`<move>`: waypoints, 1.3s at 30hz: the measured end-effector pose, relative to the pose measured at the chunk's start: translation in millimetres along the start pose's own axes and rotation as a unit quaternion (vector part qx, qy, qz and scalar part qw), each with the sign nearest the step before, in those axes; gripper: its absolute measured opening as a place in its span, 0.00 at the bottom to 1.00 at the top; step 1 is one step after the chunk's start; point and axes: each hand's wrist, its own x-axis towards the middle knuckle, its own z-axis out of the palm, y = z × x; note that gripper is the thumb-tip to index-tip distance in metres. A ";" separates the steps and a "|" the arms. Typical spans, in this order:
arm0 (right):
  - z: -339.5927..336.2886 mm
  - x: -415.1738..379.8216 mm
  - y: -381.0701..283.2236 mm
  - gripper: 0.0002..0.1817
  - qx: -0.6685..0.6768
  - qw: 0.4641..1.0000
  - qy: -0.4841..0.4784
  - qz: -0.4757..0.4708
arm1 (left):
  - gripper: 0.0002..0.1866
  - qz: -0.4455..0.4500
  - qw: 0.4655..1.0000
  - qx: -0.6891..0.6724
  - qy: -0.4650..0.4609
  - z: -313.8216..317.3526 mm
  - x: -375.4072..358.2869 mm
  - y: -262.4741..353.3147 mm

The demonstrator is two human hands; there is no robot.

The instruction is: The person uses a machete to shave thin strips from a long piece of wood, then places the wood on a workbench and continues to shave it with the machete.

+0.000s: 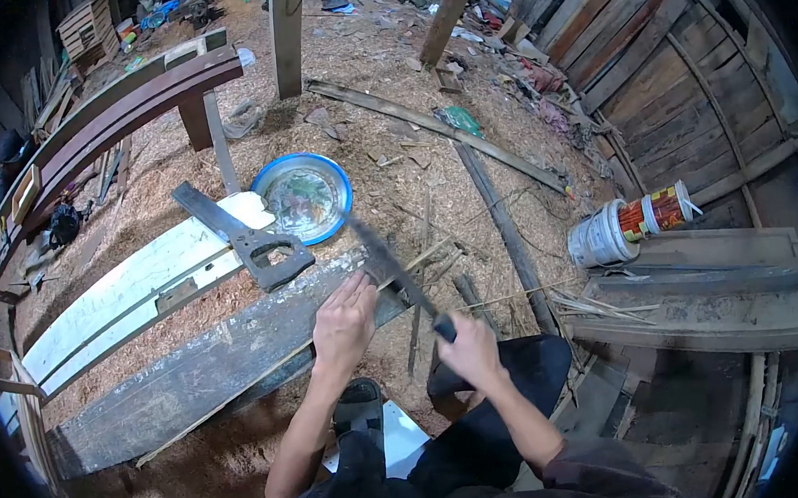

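Observation:
My right hand (467,347) grips the dark handle of a long knife (391,268), its blurred blade slanting up and left. My left hand (345,323) presses a thin wooden strip (418,261) against the end of a dark weathered plank (204,369). The blade meets the strip just above my left fingers. A sandalled foot (359,409) rests beside the plank below my hands.
A handsaw (245,237) lies across a white board (134,291). A blue-rimmed bowl (308,198) sits on the sawdust-covered floor. A tipped bucket with a red can (629,224) lies right, above stacked boards (698,297). A curved brown beam (104,131) stands left. Posts and scrap wood lie beyond.

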 end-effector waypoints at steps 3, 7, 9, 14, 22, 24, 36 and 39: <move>-0.5 9.8 5.9 0.11 -0.034 0.999 -0.009 0.012 | 0.10 0.011 0.999 -0.025 0.032 -1.0 5.9 0.7; -4.9 -5.0 -10.4 0.12 -0.011 1.000 0.005 0.001 | 0.09 0.000 1.000 0.001 0.004 2.1 1.6 1.0; -7.8 -9.5 -9.2 0.14 -0.032 0.999 -0.026 -0.030 | 0.10 -0.023 0.999 0.026 -0.035 1.0 0.8 -0.8; -4.3 24.7 21.1 0.14 -0.036 0.996 0.049 0.058 | 0.09 0.018 0.999 -0.024 0.041 -0.9 7.8 -0.7; 3.3 8.5 3.1 0.15 -0.052 0.999 -0.003 -0.010 | 0.14 0.014 0.999 -0.031 0.009 -4.3 3.2 0.5; 5.4 25.6 17.9 0.15 0.001 0.999 0.019 0.047 | 0.14 0.015 0.999 -0.032 0.009 -4.5 4.5 0.5; 4.5 2.5 7.7 0.14 0.004 1.000 -0.005 0.018 | 0.12 0.012 1.000 -0.016 -0.012 -7.2 10.0 3.9; 20.4 11.6 10.0 0.14 0.020 1.000 0.008 -0.018 | 0.11 0.003 1.000 -0.023 -0.007 -8.7 15.3 2.4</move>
